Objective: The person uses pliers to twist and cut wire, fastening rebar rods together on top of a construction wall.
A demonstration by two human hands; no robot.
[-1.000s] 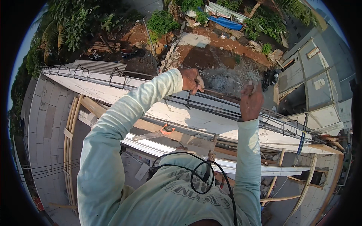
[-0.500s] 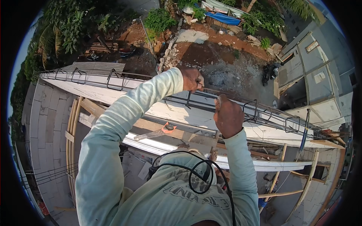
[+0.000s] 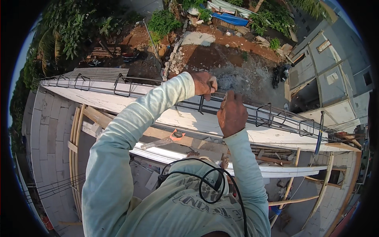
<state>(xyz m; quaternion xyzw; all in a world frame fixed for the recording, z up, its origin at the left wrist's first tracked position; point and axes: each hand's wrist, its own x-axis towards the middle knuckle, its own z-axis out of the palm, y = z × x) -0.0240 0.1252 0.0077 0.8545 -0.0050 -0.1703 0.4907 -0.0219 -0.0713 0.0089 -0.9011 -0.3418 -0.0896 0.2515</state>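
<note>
Both hands are at a long rebar cage of dark bars and square stirrups, which runs along the top of a pale wall. My left hand is closed at the cage's far upper bar, beside a stirrup. A little to its right and nearer to me, my right hand is closed in a fist with the thumb side up. What the fingers of either hand hold is hidden or too small to make out. A handsaw with an orange handle lies on a wooden plank below the hands.
A white beam spans in front of me, with a lower floor showing beneath. Bamboo poles lean at left. Beyond the wall the ground drops to dirt and rubble. A blue-handled tool hangs over the wall at right.
My right hand has moved left and slightly up, closer to my left hand. The left hand has shifted slightly right along the cage. The handsaw has not moved.
</note>
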